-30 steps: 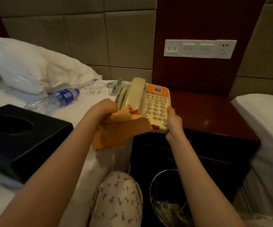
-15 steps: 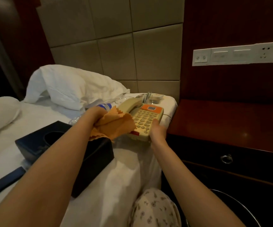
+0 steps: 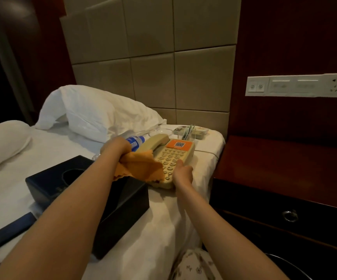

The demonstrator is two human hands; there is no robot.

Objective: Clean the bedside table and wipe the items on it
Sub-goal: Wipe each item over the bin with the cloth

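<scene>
**Desk:** Any writing we can quote?

**Photographer:** Very little. The beige telephone carries an orange sticker at its far end, printed with a black-and-white QR code. Any wording on it is too small to read. The water bottle lying behind has a blue label with white lettering, also illegible. The keypad digits are blurred.

**Desk:** Where is the telephone, and where are the hands?

**Photographer:** It is on the bed, near the right edge and towards the head-end corner, not on the bedside table. The table stands just beside the bed, to the right. Whether the telephone's base rests fully on the sheet, I cannot tell. The handset sits in its cradle.

The right hand grips the telephone's near right side, thumb on top beside the keys. The left hand is closed around a bunched orange cloth, and the cloth drapes over the telephone's near left part.

**Desk:** Anything else close by?

**Photographer:** A black tissue box stands on the bed just left of the telephone, under the left forearm. A white switch-and-socket panel is on the wall above the table.
</scene>
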